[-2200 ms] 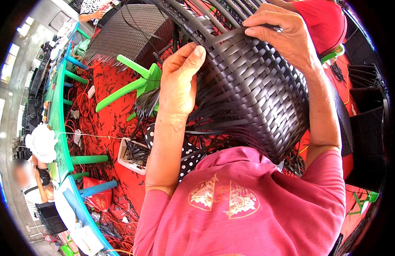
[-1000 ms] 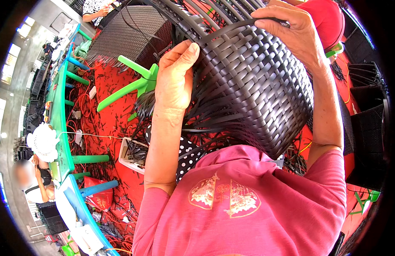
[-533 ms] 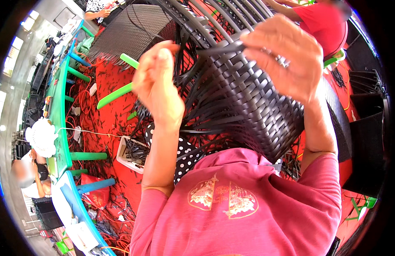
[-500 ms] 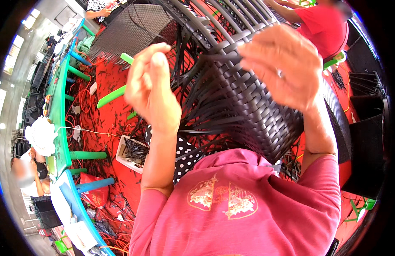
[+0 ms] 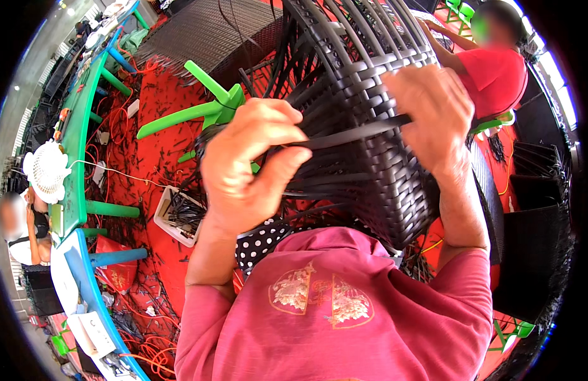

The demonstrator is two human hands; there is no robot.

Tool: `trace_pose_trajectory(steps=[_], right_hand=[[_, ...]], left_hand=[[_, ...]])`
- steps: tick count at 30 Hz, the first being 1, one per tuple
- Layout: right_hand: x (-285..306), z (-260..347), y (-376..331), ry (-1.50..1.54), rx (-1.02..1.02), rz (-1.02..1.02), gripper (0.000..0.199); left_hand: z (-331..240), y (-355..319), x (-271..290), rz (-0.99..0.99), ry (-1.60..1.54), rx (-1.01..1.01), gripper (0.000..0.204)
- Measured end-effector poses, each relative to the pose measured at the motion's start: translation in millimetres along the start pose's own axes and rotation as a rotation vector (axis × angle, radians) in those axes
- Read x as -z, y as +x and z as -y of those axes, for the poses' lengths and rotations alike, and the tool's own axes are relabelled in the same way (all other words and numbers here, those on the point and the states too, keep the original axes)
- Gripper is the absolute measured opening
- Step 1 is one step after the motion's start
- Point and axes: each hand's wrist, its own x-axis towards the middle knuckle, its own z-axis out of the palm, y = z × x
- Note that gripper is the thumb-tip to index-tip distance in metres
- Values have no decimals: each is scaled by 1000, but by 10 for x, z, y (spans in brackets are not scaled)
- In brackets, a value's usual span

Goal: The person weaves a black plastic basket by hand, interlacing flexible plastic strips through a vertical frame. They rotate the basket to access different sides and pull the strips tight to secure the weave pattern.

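Note:
A half-woven black wicker piece (image 5: pixel 363 146) stands close in front of me, with bare upright ribs rising from its woven lower part. A flat black weaving strip (image 5: pixel 351 134) runs across it. My left hand (image 5: pixel 249 168) pinches the strip's left end, pulled away from the weave. My right hand (image 5: pixel 430 117) is on the strip's other end, pressing it against the ribs. Loose black strands hang from the piece under my left hand. My pink shirt fills the lower view.
A green plastic stool (image 5: pixel 208 108) lies tipped on the red floor. A white tray of black offcuts (image 5: pixel 179 214) sits below it. A green table (image 5: pixel 75 146) with a white fan (image 5: pixel 46 171) runs along the left. A person in red (image 5: pixel 494 70) works behind the piece.
My left hand left the woven wall, took the strip and pulled it out leftward. My right hand slid from the top of the weave down onto the ribs at the right.

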Motion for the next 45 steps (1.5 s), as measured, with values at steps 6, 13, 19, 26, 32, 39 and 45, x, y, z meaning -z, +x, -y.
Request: trace_pose_trajectory(steps=[6,13,19,26,32,39,45], right_hand=[[2,-364,-188,114,-617,-383,15],[56,272,-21,-5,-82,89,23],[-8,394,28,68,-28,185,30],[25,271,-57,137,11,103,39],[152,-12,-61,10,-189,-122,27],[93,287,-53,79,57,180,32],[-2,406,-63,189,91,188,40]], left_hand=[[410,-146,360,-16,-358,51,11],[212,56,456,-260,32,156,19],[-323,43,-206,177,290,-24,46],[-216,-165,-98,183,132,404,26],[285,-398,1243,233,4,283,12],[-320,-53,723,-215,624,145,27],[-371,-70,-204,472,484,16,39]])
